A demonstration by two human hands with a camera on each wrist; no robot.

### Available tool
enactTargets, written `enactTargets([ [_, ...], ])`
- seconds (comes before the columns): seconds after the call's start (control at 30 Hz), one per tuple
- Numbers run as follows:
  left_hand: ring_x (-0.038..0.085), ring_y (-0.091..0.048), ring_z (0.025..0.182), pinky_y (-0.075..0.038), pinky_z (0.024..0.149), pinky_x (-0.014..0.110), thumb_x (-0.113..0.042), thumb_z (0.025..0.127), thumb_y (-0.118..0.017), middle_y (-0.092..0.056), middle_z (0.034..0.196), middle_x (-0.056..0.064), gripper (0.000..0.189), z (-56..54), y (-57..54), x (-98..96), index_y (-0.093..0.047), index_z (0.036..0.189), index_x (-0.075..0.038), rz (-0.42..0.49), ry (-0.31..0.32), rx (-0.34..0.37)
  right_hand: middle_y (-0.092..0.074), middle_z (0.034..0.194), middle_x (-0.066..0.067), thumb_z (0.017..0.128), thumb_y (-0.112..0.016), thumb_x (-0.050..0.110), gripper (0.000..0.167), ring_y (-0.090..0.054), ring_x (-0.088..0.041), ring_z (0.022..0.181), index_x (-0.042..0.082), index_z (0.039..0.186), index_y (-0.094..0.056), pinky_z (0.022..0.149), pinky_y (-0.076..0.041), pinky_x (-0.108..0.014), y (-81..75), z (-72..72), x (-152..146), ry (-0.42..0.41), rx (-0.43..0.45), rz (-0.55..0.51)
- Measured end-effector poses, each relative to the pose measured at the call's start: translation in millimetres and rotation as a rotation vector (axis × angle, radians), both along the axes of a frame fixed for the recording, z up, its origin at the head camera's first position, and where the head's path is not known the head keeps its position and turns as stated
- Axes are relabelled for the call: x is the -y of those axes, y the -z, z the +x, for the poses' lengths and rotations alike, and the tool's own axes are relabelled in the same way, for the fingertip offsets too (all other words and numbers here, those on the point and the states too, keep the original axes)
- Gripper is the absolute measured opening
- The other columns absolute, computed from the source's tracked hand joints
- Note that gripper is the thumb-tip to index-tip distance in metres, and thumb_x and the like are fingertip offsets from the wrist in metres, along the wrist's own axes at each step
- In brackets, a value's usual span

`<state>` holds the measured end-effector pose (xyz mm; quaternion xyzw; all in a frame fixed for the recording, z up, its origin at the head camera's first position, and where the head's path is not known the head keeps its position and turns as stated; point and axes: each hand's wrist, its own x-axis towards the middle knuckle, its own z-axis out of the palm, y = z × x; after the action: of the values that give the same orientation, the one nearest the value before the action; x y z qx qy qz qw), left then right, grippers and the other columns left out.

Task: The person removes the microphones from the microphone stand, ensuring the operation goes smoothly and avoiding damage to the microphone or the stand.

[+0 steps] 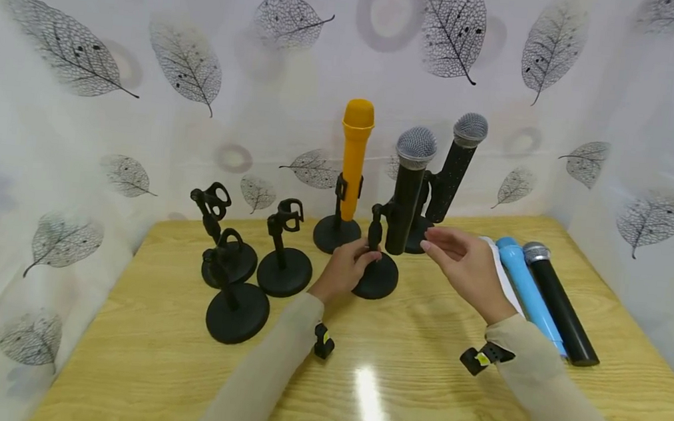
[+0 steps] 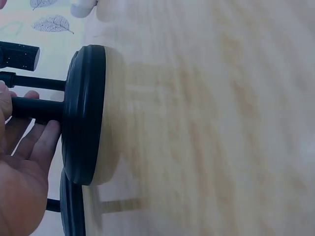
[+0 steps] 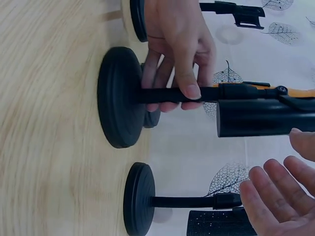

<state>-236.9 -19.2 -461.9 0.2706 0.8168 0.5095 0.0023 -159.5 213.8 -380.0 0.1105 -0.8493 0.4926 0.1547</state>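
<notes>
My left hand (image 1: 344, 268) holds the post of a black microphone stand (image 1: 380, 282), thumb on one side and fingers behind, as the right wrist view shows. Clipped in that stand is a black microphone (image 1: 405, 206) with a silver mesh head, tilted slightly. The stand's round base (image 2: 88, 115) is on the table in the left wrist view. My right hand (image 1: 469, 265) hovers to the right of the microphone's lower end, fingers loosely bent with nothing between them. In the right wrist view its fingers (image 3: 280, 189) appear just below the microphone body (image 3: 261, 119).
Behind stand a yellow microphone (image 1: 354, 162) and another black microphone (image 1: 453, 174), each on a stand. Several stands without microphones, one in front (image 1: 237, 315), are grouped at left. A blue microphone (image 1: 531, 294) and a black one (image 1: 563, 307) lie at right near a white sheet (image 1: 506, 275).
</notes>
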Motion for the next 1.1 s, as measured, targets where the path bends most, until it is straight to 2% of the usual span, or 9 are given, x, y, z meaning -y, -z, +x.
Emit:
enactTargets([
  [0.17,0.013,-0.066,0.114,-0.051,0.101,0.033,-0.022,0.104,-0.057,-0.072,0.118,0.009,0.025,8.6,-1.6,5.8,-0.067,0.117,-0.003,-0.001,0.010,0.029,-0.070,0.121,-0.017,0.099,-0.069,0.019,0.034,-0.069,-0.023,0.108,-0.002,0.126,-0.066,0.086,-0.050,-0.012,-3.3,-0.8,0.9,-0.003,-0.019,-0.005],
  [0.33,0.013,-0.067,0.113,-0.051,0.101,0.034,-0.021,0.104,-0.058,-0.072,0.118,0.009,0.022,20.2,-3.7,12.1,-0.067,0.115,-0.004,-0.018,0.001,0.035,-0.070,0.122,-0.016,0.099,-0.070,0.017,0.035,-0.066,-0.002,0.104,-0.003,0.127,-0.065,0.086,-0.050,-0.011,-7.2,0.4,2.9,-0.016,-0.036,-0.007],
  [0.47,0.012,-0.066,0.113,-0.051,0.101,0.035,-0.020,0.103,-0.059,-0.072,0.118,0.008,0.022,31.8,-4.5,16.9,-0.066,0.116,-0.004,-0.022,-0.013,0.061,-0.070,0.121,-0.015,0.099,-0.070,0.018,0.034,-0.064,0.006,0.101,-0.001,0.127,-0.066,0.086,-0.050,-0.012,-9.9,2.6,5.3,-0.026,-0.041,-0.013],
  [0.8,0.010,-0.066,0.112,-0.052,0.099,0.034,-0.027,0.105,-0.058,-0.071,0.120,0.004,0.023,62.3,-4.2,29.6,-0.068,0.116,-0.009,-0.057,-0.026,0.074,-0.071,0.116,-0.014,0.097,-0.071,0.011,0.030,-0.065,0.001,0.101,0.000,0.124,-0.067,0.087,-0.053,-0.016,-17.9,9.0,14.0,-0.094,-0.066,-0.057],
  [1.1,0.008,-0.066,0.109,-0.053,0.096,0.032,-0.026,0.104,-0.059,-0.072,0.114,-0.002,0.025,83.7,-4.8,40.1,-0.068,0.116,-0.007,-0.072,-0.035,0.076,-0.067,0.123,-0.016,0.097,-0.069,0.006,0.036,-0.067,-0.019,0.112,0.000,0.131,-0.062,0.093,-0.053,-0.023,-27.4,18.2,26.2,-0.259,-0.014,-0.201],
])
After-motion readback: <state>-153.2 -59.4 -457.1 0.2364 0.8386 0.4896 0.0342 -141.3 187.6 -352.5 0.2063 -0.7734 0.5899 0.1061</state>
